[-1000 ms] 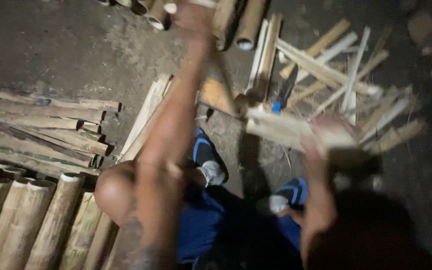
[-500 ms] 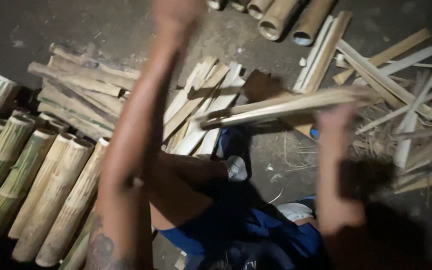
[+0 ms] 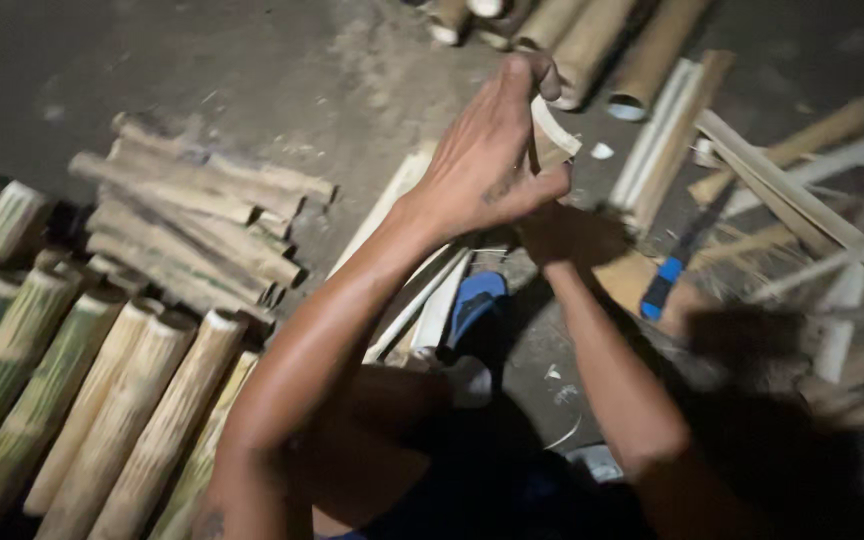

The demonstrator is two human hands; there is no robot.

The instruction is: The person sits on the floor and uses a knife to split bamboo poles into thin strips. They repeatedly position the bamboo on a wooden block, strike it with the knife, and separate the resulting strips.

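My left hand is closed around the top of a short split bamboo piece, held upright above the ground. Its pale curved edge shows just past my fingers. My right hand sits in shadow directly below the left one and looks closed around the lower part of the same piece. A knife with a blue handle lies on the ground just right of my right hand, and neither hand touches it.
Green bamboo tubes lie side by side at the bottom left. Behind them is a pile of split bamboo. More tubes lie at the top and loose strips at the right. A blue sandal is under my arms.
My left arm has come down from a high raise, and the hand now grips the bamboo piece. My right hand no longer carries the bundle of strips and has moved under the left hand.
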